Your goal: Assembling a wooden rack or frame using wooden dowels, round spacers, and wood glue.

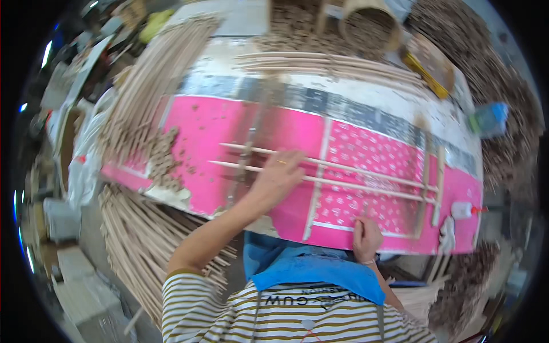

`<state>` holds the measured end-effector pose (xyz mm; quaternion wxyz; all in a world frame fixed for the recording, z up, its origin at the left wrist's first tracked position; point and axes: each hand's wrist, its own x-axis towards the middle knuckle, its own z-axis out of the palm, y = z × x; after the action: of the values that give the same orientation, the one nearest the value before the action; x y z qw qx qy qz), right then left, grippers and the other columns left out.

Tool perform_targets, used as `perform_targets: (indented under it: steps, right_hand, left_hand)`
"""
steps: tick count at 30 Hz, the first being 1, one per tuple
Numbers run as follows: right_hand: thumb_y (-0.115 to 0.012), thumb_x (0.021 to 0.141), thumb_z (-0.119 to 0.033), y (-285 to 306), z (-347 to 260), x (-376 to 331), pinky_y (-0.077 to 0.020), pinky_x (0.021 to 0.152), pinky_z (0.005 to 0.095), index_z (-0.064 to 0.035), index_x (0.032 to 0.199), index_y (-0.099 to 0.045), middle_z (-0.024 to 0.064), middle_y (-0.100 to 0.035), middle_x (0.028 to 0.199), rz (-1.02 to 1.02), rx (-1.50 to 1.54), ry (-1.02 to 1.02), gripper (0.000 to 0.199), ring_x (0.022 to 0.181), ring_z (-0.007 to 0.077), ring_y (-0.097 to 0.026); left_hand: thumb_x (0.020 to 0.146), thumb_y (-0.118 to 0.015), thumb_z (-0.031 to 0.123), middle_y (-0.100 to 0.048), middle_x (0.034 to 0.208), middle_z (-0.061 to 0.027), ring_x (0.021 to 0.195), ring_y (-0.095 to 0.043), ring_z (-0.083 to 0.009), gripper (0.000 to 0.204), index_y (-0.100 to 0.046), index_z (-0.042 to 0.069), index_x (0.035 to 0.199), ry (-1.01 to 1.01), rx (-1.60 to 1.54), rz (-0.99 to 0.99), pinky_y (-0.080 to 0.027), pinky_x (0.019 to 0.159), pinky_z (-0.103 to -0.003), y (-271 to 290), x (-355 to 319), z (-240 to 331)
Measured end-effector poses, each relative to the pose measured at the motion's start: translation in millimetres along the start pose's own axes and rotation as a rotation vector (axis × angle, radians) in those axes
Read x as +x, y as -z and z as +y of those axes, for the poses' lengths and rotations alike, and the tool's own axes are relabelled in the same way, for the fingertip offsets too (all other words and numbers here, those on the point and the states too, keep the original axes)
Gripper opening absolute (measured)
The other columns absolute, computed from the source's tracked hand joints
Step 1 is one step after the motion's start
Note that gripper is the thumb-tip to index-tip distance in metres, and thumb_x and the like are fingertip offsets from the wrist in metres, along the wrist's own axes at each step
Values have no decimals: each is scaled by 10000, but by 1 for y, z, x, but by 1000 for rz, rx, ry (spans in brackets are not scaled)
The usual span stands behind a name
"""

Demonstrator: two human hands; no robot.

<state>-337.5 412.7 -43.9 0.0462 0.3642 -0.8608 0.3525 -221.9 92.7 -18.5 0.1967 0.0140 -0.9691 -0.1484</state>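
Two long pale wooden rods [354, 186] lie side by side across a pink-covered worktable [206, 128]. My left hand [278, 177], with a ring on one finger, is closed over both rods left of their middle. Under their left ends runs a narrow dark crosswise strip [247, 151]. Their right ends reach another upright strip [424, 188] and meet a short wooden bar [440, 183]. Near the table's front edge my right hand [367, 237] is curled, apart from the rods. Whatever its fingers hold, if anything, cannot be made out.
More rods [329, 60] lie along the back, with a big bundle [154, 80] at the left and another [143, 240] below the table. Small brown pieces [164, 157] are heaped at left. A white squeeze bottle with a red tip [462, 210] is at right, near a yellow-edged tub [429, 68].
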Motion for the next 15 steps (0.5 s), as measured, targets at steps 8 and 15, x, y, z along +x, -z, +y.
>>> perform_targets:
  steps: [8,15]
  right_hand:
    - [-720,905,-79,-3,-19,13,-529,659,442,-66,967,-733,134,-701,827,-22,68,-19,65,743,342,-684]
    - [-667,948,-71,-4,3,-4,-506,634,444,-41,989,-718,146,-692,857,-26,10,38,73,717,342,-654]
  left_hand:
    - [871,-709,144,-669,1158,-101,1130,-629,-305,166,-686,79,1022,96,-41,-54,-478,1046,-486,22,-3,-31]
    - [888,-662,141,-653,1093,-83,1081,-633,-270,171,-681,93,1051,-20,-7,-63,-490,919,-439,46,-3,-38]
